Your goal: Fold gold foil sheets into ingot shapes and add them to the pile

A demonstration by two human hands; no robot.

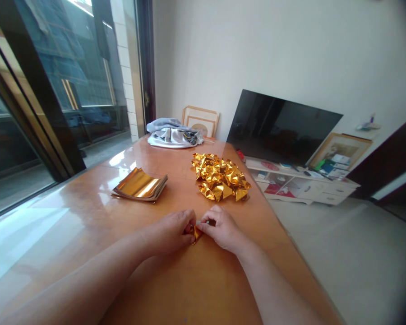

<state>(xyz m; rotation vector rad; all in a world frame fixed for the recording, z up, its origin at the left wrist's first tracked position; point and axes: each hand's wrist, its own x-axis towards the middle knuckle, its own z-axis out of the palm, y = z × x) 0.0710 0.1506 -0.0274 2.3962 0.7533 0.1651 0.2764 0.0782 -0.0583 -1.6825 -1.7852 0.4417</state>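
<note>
A small piece of folded gold foil paper (196, 234) is pinched between my two hands, just above the wooden table. My left hand (174, 230) grips its left side with bent fingers. On the right, my right hand (221, 228) holds the upper edge between thumb and fingertips. Much of the paper is hidden by the fingers. Beyond my right hand lies a heap of folded gold foil pieces (219, 174). To the left, a stack of flat gold foil sheets (138, 184) rests with its edges slightly curled.
The glossy wooden table (203, 289) stretches away from me. A bundle of grey and white cloth (172, 133) sits at its far end, before framed pictures (201, 119). A large television (280, 128) stands on a white cabinet (307, 187) at right. Glass doors (77, 67) line the left.
</note>
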